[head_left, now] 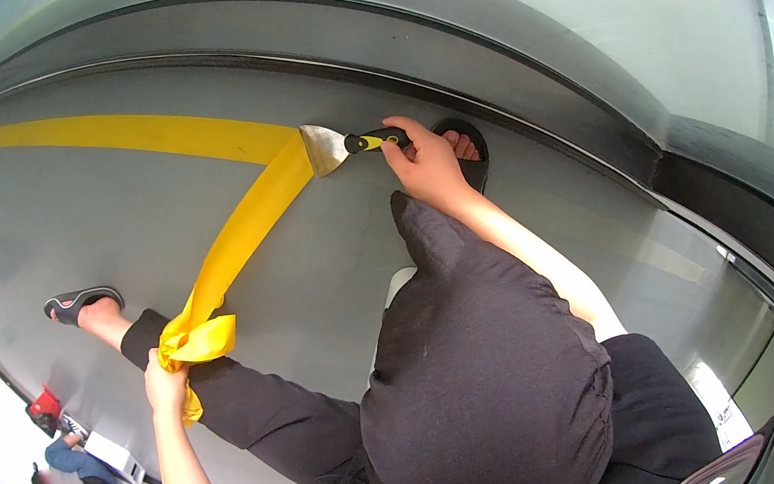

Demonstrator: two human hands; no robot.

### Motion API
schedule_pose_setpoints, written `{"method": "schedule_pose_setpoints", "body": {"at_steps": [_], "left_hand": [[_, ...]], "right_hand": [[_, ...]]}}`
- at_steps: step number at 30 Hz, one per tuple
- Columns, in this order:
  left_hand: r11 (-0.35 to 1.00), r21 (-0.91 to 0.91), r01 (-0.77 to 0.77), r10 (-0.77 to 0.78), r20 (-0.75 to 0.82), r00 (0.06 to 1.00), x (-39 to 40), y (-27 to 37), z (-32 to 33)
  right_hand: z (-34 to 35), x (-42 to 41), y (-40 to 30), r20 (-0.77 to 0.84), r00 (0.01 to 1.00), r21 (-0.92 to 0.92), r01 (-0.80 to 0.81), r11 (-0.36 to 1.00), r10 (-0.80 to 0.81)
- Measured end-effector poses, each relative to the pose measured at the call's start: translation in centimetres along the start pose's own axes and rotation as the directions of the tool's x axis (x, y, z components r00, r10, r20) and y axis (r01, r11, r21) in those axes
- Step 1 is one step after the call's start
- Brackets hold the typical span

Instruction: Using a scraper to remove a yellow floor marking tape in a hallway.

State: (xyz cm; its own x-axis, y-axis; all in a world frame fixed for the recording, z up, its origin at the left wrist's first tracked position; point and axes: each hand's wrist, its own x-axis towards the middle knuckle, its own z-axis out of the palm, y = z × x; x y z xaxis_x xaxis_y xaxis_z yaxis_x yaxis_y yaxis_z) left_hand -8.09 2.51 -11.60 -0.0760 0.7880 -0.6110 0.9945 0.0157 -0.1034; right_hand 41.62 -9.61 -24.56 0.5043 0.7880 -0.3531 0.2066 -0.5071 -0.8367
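My right hand [426, 160] grips the black-and-yellow handle of a putty knife [327, 149]. The metal blade meets the yellow floor tape at the point where a lifted strip [253, 214] parts from the stretch of tape on the floor [135, 136]. From there the lifted strip runs down to my left hand [167, 379], which is closed on its crumpled end [197, 340] near my knee. Whether the blade edge is under the tape cannot be told.
Dark sandals [466, 153] are on my feet on the grey floor [49, 219]. A dark wall base [292, 29] runs along the top and right. At the lower left, a person [78, 473] sits near a white box [113, 456] and a red object [44, 403].
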Motion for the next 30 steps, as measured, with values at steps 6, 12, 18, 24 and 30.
{"method": "schedule_pose_setpoints", "body": {"at_steps": [6,12,18,24,30], "left_hand": [[1.0,0.009,-0.021,0.021,-0.005,1.0,-0.1,-0.1,0.1],[0.999,-0.051,-0.001,-0.001,-0.042,0.999,-0.6,0.2,0.1],[0.999,-0.051,-0.002,-0.001,-0.044,0.999,-0.4,0.0,0.2],[0.992,-0.127,0.004,-0.009,-0.039,0.999,-0.5,-0.6,0.8],[0.73,-0.669,0.138,-0.057,0.142,0.988,0.6,-4.1,0.5]], "right_hand": [[0.5,-0.3,0.4,-0.158,0.987,0.082,-0.006,0.997,0.019],[0.5,-0.2,0.0,-0.063,0.996,0.059,0.067,0.996,-0.063],[0.2,-0.4,-0.3,-0.076,0.997,0.069,0.0,0.998,0.006],[-0.1,-0.5,0.0,-0.007,0.999,0.074,0.047,0.996,-0.047],[0.6,-0.3,1.7,-0.074,0.993,0.051,0.093,0.994,-0.089]]}}
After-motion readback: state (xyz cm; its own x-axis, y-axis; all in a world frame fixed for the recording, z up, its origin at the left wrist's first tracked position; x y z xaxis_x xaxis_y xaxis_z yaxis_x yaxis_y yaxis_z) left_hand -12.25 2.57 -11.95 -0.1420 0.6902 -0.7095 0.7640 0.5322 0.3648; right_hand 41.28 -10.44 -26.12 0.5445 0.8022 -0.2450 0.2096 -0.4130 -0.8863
